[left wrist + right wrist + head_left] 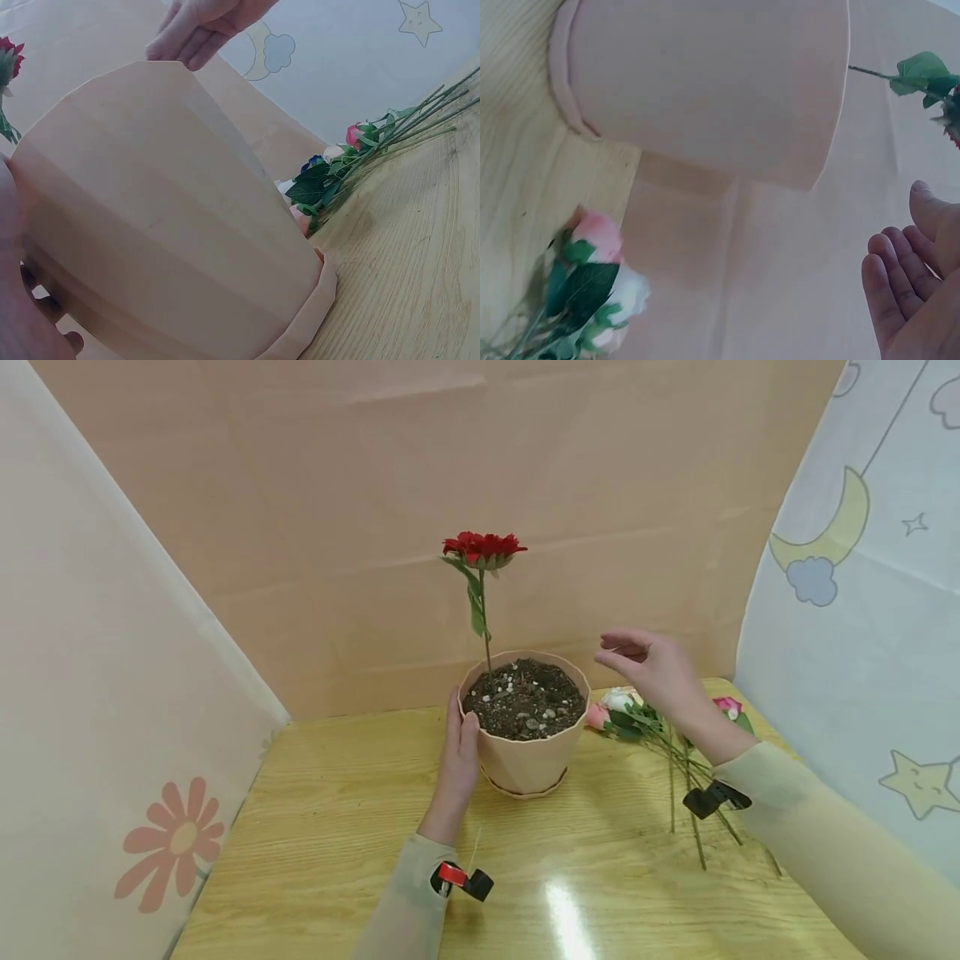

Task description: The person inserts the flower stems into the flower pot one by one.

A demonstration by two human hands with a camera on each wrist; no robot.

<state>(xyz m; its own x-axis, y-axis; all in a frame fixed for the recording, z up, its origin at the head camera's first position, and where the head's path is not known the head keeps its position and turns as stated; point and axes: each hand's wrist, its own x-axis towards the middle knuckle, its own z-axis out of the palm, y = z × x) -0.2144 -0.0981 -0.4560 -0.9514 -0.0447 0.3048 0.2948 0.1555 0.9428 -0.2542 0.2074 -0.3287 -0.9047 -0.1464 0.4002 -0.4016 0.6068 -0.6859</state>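
In the head view, my left hand (pixel 459 756) rests against the left side of a peach flowerpot (pixel 528 764), its fingers running up the wall and its thumb near the front rim. Dark soil (pixel 517 706) with white bits and pebbles fills the pot. From the soil's back left rises an artificial red flower (pixel 483 550), upright on a thin leafy stem. My right hand (pixel 663 672) hovers right of the pot, above the rim, apart from it. The right wrist view shows that hand's fingers (pixel 900 277) loosely bent with nothing in them.
Right of the pot, several artificial flowers lie on the wooden table (pixel 337 793), among them a pink rose (pixel 597 717) and a white rose (pixel 618 698), stems pointing toward the front. A peach cloth (pixel 337 527) hangs behind, and pale printed cloths stand at both sides.
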